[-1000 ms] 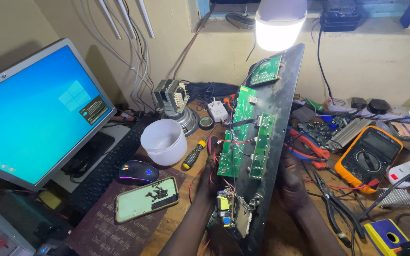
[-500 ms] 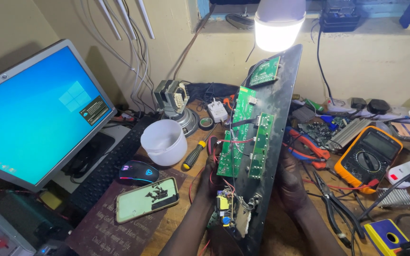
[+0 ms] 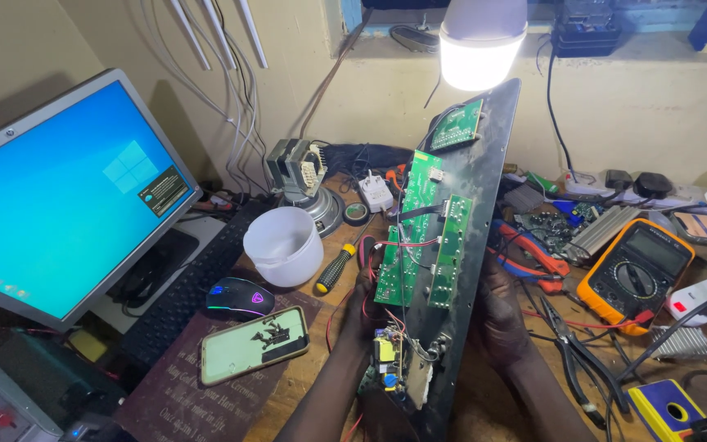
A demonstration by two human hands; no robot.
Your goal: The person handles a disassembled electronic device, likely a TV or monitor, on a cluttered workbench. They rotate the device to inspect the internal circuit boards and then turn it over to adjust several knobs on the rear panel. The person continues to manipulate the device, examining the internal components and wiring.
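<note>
Panel (image 3: 484, 205): dark metal plate with green circuit boards (image 3: 409, 229), propped upright on the table (image 3: 304, 401) under the lit bulb (image 3: 478, 49), likely for light on the boards.
Left hand (image 3: 367, 299): at the panel's left edge, fingers curled on it.
Right hand (image 3: 497, 315): at the panel's right edge, fingers clamped behind it.
White cup (image 3: 282, 245): left of the panel, apparently empty.
Screwdriver (image 3: 335, 270): between cup and panel.
Multimeter (image 3: 636, 270): right of the panel.
Phone (image 3: 254, 345): lower left of the panel.
</note>
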